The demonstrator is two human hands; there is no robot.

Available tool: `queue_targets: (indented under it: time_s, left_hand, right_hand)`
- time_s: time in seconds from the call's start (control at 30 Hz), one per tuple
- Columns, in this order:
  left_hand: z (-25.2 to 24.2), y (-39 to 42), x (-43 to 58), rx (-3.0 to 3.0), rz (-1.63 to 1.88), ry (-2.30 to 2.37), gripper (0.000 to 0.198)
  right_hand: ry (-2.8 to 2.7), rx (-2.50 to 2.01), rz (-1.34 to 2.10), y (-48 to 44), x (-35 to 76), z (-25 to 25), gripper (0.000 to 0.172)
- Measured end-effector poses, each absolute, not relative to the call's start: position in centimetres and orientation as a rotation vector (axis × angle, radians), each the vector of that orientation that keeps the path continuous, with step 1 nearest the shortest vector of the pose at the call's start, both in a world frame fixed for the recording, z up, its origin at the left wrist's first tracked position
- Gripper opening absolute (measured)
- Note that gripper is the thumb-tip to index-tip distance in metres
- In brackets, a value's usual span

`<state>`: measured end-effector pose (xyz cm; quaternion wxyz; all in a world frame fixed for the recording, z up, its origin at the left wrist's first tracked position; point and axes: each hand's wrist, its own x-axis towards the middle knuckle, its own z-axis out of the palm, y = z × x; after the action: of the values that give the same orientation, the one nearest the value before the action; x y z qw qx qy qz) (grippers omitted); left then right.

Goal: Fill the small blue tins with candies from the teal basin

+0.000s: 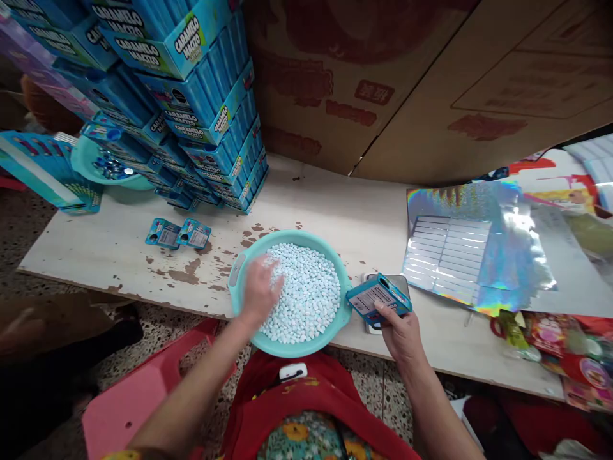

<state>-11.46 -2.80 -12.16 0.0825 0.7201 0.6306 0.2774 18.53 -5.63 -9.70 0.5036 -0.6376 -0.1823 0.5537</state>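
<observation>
A turquoise basin (pixel 345 281) full of small white and pale-blue candies (pixel 306 291) stands at the table's front edge. My left hand (pixel 261 289) is over the basin's left side, at the candies. Motion blurs its fingers, so I cannot tell whether it holds any. My right hand (pixel 400 329) grips a small blue candy box (pixel 376 300) by its lower right part, just right of the basin. Beneath the box is a flat device with a grey top (pixel 401 282), like a small scale, partly covered.
Tall stacks of blue candy cartons (pixel 230 121) rise at the back left; two small blue boxes (pixel 194 234) lie in front. Large cardboard boxes (pixel 364 83) line the back. Shiny sticker sheets (pixel 445 252) and candy bags (pixel 550 335) lie right. A pink chair (pixel 138 383) stands below left.
</observation>
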Motion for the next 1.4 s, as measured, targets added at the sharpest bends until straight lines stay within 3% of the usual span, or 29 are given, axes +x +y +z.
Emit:
queue_targets:
  time_s: [0.13, 0.37, 0.6, 0.73, 0.83, 0.97, 1.23, 1.4]
  left_hand:
    - [-14.0, -7.8, -1.8, 2.506, 0.5, 1.454, 0.038]
    - [-17.3, -2.6, -4.5, 2.425, 0.253, 1.739, 0.033]
    - [-17.5, 1.1, -5.8, 1.421, 0.727, 1.952, 0.019]
    - [-15.6, 0.5, -5.6, 1.039, 0.913, 1.94, 0.026]
    - [-12.4, -0.5, -5.4, 0.795, 1.058, 1.761, 0.036]
    - [-7.7, -1.1, -4.7, 0.346, 1.365, 1.285, 0.033]
    - [-6.1, -0.6, -3.9, 0.268, 1.629, 1.205, 0.022]
    - [-6.3, -0.1, -3.6, 0.313, 1.599, 1.228, 0.023]
  right_hand:
    - [-0.394, -1.498, 1.366, -5.3, 19.6, -9.5, 0.039]
    - [-0.654, -1.516, 1.389, -5.1, 19.4, -9.8, 0.045]
    - [-1.13, -1.61, 1.35, -4.1, 16.1, -8.2, 0.045]
    - [-1.315, -1.614, 1.347, -4.3, 14.6, -7.6, 0.045]
    - [-1.472, -1.578, 1.267, -4.5, 13.4, -7.6, 0.042]
    - [-1.719, -1.511, 1.096, -4.2, 11.2, -8.2, 0.031]
    - [-1.901, -1.44, 1.003, -3.7, 8.6, -8.3, 0.039]
    - [-1.868, -1.456, 1.01, -3.5, 9.1, -7.8, 0.037]
